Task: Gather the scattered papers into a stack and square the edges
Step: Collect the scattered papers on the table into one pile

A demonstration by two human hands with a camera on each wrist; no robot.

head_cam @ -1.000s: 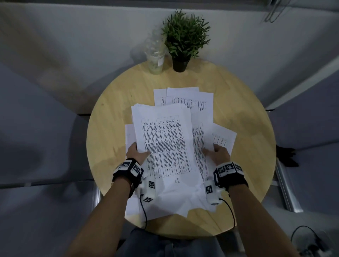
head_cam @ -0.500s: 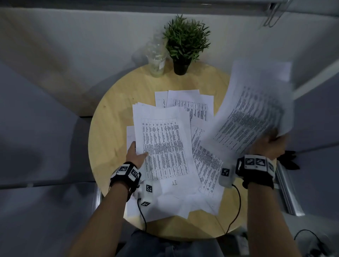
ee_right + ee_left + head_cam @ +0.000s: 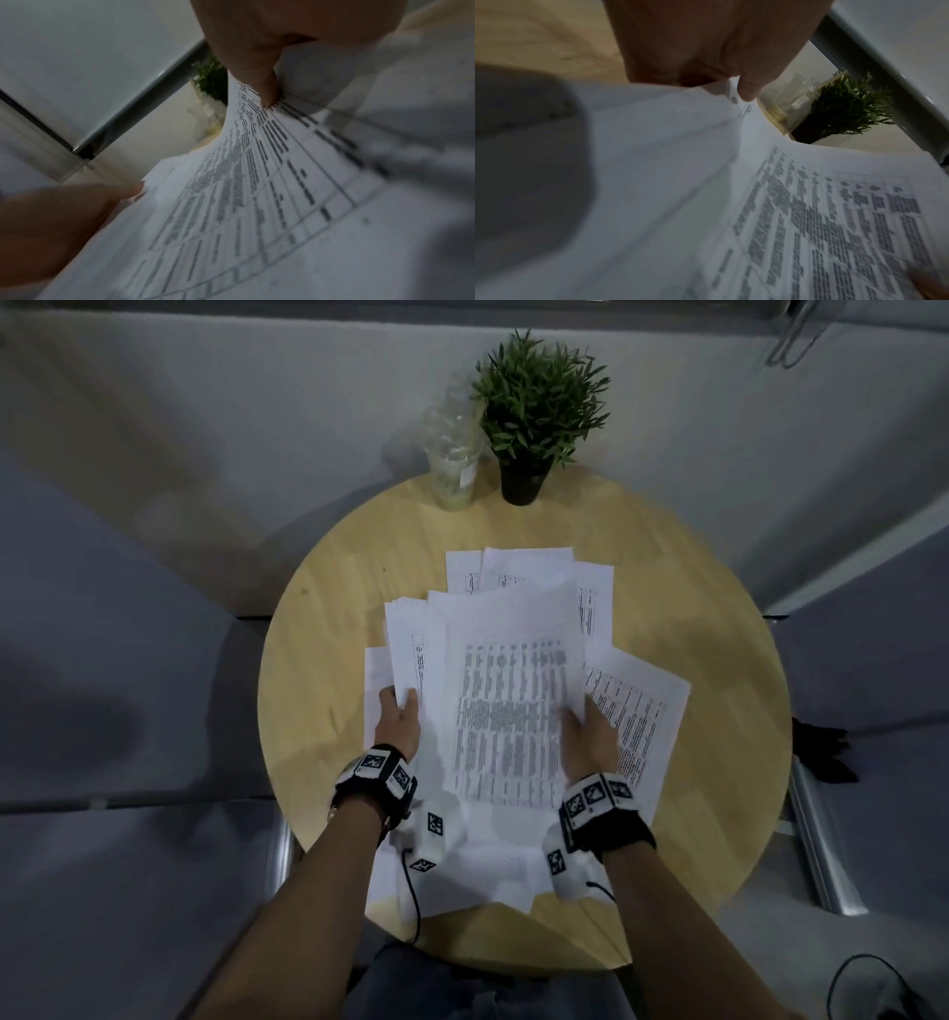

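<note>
A loose pile of white printed papers [image 3: 508, 711] lies fanned across the middle of the round wooden table [image 3: 328, 629]. My left hand [image 3: 398, 719] grips the pile's left edge, and in the left wrist view its thumb [image 3: 746, 91] lies on top of the sheets [image 3: 834, 223]. My right hand [image 3: 585, 737] holds the top printed sheets at their right edge, its thumb [image 3: 264, 89] pinching the paper [image 3: 257, 192]. One sheet [image 3: 642, 721] sticks out to the right of that hand. More sheets [image 3: 529, 567] poke out at the back. Some hang over the near table edge.
A potted green plant [image 3: 534, 418] and a clear plastic cup [image 3: 454, 464] stand at the table's far edge, behind the papers. Bare wood shows left and right of the pile. Grey partitions surround the table. A cable [image 3: 873, 983] lies on the floor at lower right.
My right hand had lifted a sheaf up and to the right; it has now brought it back down onto the pile's middle. My left hand stayed at the left edge.
</note>
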